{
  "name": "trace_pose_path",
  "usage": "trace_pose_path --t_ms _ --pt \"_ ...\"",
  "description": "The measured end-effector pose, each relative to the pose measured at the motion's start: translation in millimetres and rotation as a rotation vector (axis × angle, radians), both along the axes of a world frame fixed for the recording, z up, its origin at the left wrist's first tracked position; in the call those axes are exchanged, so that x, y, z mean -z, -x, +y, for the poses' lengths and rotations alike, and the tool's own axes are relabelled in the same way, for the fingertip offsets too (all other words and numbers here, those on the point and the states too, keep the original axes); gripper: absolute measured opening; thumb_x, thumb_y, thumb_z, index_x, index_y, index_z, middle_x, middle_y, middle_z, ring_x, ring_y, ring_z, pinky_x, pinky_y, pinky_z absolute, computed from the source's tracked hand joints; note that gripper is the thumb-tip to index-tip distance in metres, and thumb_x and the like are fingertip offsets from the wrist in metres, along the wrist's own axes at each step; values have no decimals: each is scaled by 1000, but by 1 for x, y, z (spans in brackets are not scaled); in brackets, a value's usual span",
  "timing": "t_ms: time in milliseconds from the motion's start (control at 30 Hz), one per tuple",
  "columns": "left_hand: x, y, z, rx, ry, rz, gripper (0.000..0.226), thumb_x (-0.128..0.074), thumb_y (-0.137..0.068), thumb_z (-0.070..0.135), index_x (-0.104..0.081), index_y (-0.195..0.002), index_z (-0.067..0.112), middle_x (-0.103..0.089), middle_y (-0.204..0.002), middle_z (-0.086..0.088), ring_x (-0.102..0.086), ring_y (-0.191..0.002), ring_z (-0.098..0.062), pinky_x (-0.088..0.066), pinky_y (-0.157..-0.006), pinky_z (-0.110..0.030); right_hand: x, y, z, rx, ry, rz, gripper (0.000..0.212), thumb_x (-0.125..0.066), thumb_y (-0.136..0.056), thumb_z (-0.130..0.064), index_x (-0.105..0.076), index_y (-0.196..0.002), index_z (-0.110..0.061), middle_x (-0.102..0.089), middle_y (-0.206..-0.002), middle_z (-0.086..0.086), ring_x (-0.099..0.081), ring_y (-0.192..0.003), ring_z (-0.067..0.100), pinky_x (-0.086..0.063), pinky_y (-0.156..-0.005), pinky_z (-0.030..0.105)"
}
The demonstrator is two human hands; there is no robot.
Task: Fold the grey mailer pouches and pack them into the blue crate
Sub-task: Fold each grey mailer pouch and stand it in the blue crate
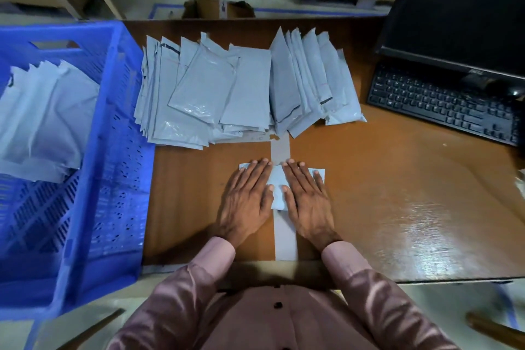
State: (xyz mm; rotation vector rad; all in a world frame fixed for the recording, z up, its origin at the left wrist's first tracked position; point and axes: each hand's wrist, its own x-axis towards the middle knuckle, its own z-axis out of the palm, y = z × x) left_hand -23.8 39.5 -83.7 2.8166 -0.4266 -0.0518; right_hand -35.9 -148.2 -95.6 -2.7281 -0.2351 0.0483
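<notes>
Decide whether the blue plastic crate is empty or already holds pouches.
Partly filled: grey mailer pouches lie inside the blue plastic crate, with bare lattice floor showing nearer the person.

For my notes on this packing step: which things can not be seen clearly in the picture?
- Pouch, head view: mostly covered by left hand and right hand; fold state unclear.
- Blue crate: cut off at the left edge.
- Stack of pouches: overlapping, uncountable.
</notes>
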Motion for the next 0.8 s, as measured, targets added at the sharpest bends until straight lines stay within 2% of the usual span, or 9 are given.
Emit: trace_pose_path --t_ms 200,367,467,600,800 --pt "-13 -6 -2 -1 -38 28 59 -31 -102 43 -41 -157 24 -35 -166 5 -35 -149 -15 -29 -120 -45 -1 3 -16 -3 -46 28 59 -23 -111 -49 -19 -165 -26 -17 -172 -6 -6 -159 10 -13 -130 46" --pt "1 0 -3 51 -50 10 61 -26 -105 37 -29 -163 18 -27 -169 2 -14 -159 -15 -12 -128 -52 2 8 -21 6 -4 21 60 -20 -111 -50 -19 -165 -24 -17 -172 -6 -5 -159 10 -14 -129 47" --pt "6 -2 -3 45 -25 31 62 -26 -105 36 -24 -164 20 -22 -171 3 -11 -159 -13 -13 -129 -48 -1 7 -20 5 -6 9 59 -19 -111 -49 -21 -165 -25 -18 -172 -6 -7 -159 10 -13 -130 44" --pt "9 -5 -4 28 -22 43 60 -16 -110 44 -21 -165 21 -20 -171 3 -11 -159 -13 -12 -129 -46 0 5 -21 0 -7 17 58 -24 -111 -47 -22 -165 -25 -19 -171 -6 -8 -159 10 -12 -130 44" --pt "10 -5 -6 24 -35 33 59 -19 -110 41 -20 -165 19 -17 -172 2 -9 -160 -13 -13 -129 -46 0 2 -21 2 9 26 58 -29 -111 -44 -23 -165 -25 -18 -172 -6 -6 -159 10 -7 -130 39"
